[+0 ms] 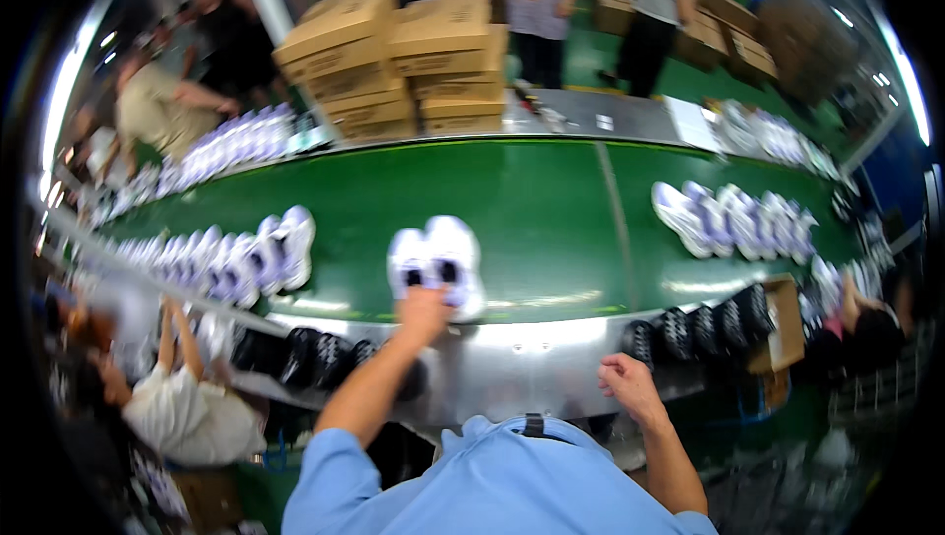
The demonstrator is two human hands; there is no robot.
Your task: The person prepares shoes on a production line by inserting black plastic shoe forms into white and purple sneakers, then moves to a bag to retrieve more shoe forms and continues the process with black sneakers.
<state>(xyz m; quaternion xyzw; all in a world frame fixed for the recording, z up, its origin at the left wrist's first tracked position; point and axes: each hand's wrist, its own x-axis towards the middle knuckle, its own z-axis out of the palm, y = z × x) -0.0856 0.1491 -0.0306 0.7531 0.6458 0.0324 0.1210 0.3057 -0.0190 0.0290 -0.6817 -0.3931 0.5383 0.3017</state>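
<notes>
A pair of white-and-lilac sneakers point(466, 261) is on the green conveyor belt in front of me, side by side with toes pointing away. My left hand point(423, 311) reaches out and is closed on the pair at the near end, by the dark shoe openings. Whether the soles rest on the belt or hover just above it, I cannot tell. My right hand point(630, 385) hangs with curled fingers over the metal edge, nothing visible in it. Close by it stand several black shoe-shaped pieces point(677, 334) in a row.
More sneakers line the belt point(532, 202) at left point(293, 248) and right point(679, 218). Cardboard boxes point(440, 35) are stacked beyond it. Other black pieces point(332, 360) sit along the metal ledge point(527, 363). People work at left, including one in a white shirt point(187, 417).
</notes>
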